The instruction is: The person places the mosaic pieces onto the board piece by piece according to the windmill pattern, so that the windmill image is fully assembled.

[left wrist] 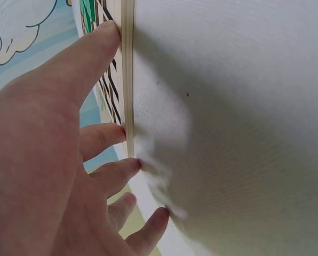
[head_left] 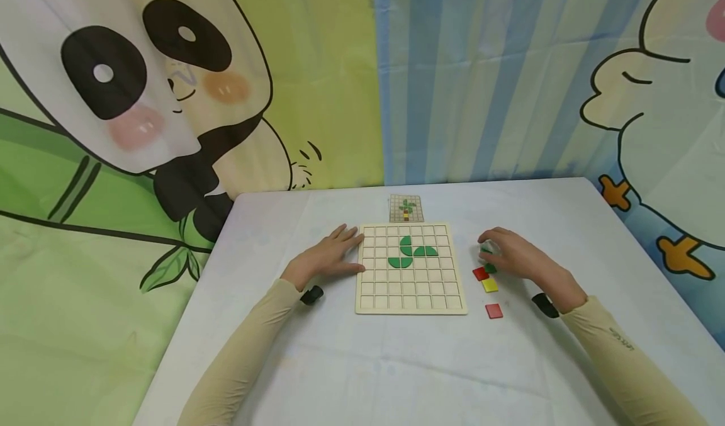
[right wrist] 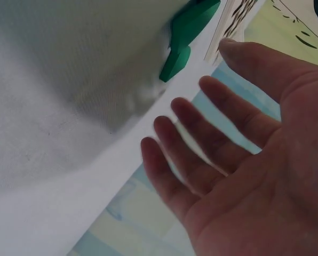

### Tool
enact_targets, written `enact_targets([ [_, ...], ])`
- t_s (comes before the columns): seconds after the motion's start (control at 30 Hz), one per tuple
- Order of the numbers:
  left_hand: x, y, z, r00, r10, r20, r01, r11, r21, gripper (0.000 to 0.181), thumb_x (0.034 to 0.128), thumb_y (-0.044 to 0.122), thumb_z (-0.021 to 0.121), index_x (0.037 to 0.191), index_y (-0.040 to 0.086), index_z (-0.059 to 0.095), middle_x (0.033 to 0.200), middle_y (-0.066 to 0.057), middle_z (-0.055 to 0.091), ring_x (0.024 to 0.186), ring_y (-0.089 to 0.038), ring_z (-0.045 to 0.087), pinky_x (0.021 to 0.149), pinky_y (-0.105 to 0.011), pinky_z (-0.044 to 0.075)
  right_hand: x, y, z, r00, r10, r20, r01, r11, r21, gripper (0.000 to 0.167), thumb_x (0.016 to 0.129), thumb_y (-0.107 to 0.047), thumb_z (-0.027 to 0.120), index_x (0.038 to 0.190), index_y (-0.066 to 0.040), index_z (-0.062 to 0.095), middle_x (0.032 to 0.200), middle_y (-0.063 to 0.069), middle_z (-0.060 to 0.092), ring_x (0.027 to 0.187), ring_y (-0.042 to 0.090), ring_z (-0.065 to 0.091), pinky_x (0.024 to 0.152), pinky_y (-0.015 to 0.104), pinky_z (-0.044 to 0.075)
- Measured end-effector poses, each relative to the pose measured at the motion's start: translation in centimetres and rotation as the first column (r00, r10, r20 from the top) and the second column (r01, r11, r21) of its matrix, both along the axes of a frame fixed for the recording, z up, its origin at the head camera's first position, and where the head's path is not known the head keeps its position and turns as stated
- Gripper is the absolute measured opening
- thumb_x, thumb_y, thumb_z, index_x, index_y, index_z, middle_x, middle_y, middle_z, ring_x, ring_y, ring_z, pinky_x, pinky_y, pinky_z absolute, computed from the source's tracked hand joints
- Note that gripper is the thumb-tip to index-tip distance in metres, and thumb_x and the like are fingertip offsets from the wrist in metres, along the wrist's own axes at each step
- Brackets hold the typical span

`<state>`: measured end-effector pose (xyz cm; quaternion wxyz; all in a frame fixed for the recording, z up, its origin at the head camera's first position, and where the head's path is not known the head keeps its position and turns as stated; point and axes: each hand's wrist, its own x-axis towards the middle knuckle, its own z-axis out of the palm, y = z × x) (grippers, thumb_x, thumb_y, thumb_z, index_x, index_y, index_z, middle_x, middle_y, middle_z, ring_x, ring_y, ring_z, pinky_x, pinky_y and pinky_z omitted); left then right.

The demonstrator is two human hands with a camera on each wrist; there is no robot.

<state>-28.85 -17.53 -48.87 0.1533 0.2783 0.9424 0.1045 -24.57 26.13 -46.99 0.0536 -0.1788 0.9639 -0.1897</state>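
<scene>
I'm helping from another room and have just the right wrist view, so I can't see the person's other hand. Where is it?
Observer: The left hand touches the left edge of the grid board.

Operator: Thanks. The only loose pieces I see are green pieces. Which other colours lie loose on the table?

Observer: Red and yellow: two red squares and one yellow square, all to the right of the board.

Operator: And is anything beyond the board's far edge?

Observer: Yes, a small pattern card, printed with a grid and a coloured design.
</scene>
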Motion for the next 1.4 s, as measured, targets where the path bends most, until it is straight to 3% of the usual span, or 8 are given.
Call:
enact_targets([
  [0.2, 0.0, -0.1, -0.2, 1.000, 0.000, 0.006, 0.000, 1.000, 0.008, 0.090, 0.0914, 0.067, 0.058, 0.161, 0.021, 0.024, 0.170, -0.006, 0.013, 0.158, -0.032, 0.001, 0.127, -0.053, 0.016, -0.4, 0.1, -0.6, 0.997, -0.072, 0.025, 0.070, 0.995, 0.071, 0.032, 0.091, -0.022, 0.075, 0.111, 0.001, 0.068, 0.124, 0.025, 0.061, 0.113, 0.041, 0.058, 0.097, 0.058, 0.051],
  [0.43, -0.1, -0.1, -0.3, 1.000, 0.004, 0.004, -0.004, 1.000, 0.001, 0.090, 0.0917, 0.067, 0.057, 0.162, 0.022, 0.023, 0.170, -0.005, 0.012, 0.158, -0.030, -0.001, 0.127, -0.053, 0.015, -0.8, 0.4, -1.2, 0.997, -0.074, 0.003, 0.073, 0.994, 0.086, 0.027, 0.090, -0.020, 0.076, 0.107, -0.001, 0.069, 0.125, 0.025, 0.060, 0.112, 0.042, 0.057, 0.098, 0.058, 0.050],
  [0.77, -0.1, -0.1, -0.1, 1.000, 0.009, 0.001, -0.009, 1.000, 0.000, 0.090, 0.0918, 0.067, 0.057, 0.162, 0.023, 0.022, 0.170, -0.004, 0.012, 0.158, -0.030, -0.001, 0.127, -0.051, 0.015, -0.8, 0.6, -0.7, 0.996, -0.086, 0.025, 0.083, 0.993, 0.088, 0.025, 0.090, -0.017, 0.075, 0.105, 0.001, 0.069, 0.126, 0.027, 0.059, 0.114, 0.044, 0.056, 0.100, 0.059, 0.049],
  [1.17, -0.3, -0.2, -0.4, 1.000, 0.003, 0.001, -0.003, 1.000, 0.000, 0.091, 0.0914, 0.069, 0.056, 0.162, 0.023, 0.021, 0.170, -0.004, 0.012, 0.158, -0.030, -0.001, 0.128, -0.050, 0.015, -2.5, -0.5, -0.9, 0.999, 0.040, 0.007, -0.040, 0.999, 0.021, 0.022, 0.094, -0.013, 0.071, 0.112, -0.002, 0.069, 0.127, 0.023, 0.061, 0.120, 0.041, 0.054, 0.103, 0.058, 0.048],
  [1.3, -0.3, -0.2, -0.5, 1.000, 0.003, 0.010, -0.003, 1.000, 0.001, 0.091, 0.0913, 0.070, 0.055, 0.162, 0.024, 0.021, 0.171, -0.003, 0.011, 0.158, -0.029, -0.002, 0.128, -0.051, 0.015, -2.0, -0.3, -0.5, 1.000, -0.007, 0.018, 0.006, 0.999, 0.042, 0.036, 0.092, -0.019, 0.074, 0.121, 0.001, 0.064, 0.132, 0.027, 0.056, 0.120, 0.045, 0.052, 0.102, 0.060, 0.047],
  [1.4, -0.2, -0.2, -0.4, 1.000, 0.008, 0.011, -0.008, 1.000, -0.005, 0.091, 0.0909, 0.071, 0.054, 0.162, 0.025, 0.020, 0.171, -0.003, 0.010, 0.158, -0.028, -0.002, 0.128, -0.051, 0.014, -1.5, -0.1, -0.2, 0.999, -0.049, 0.009, 0.048, 0.997, 0.056, 0.036, 0.090, -0.020, 0.075, 0.116, 0.003, 0.064, 0.130, 0.030, 0.056, 0.116, 0.048, 0.053, 0.099, 0.061, 0.047],
])
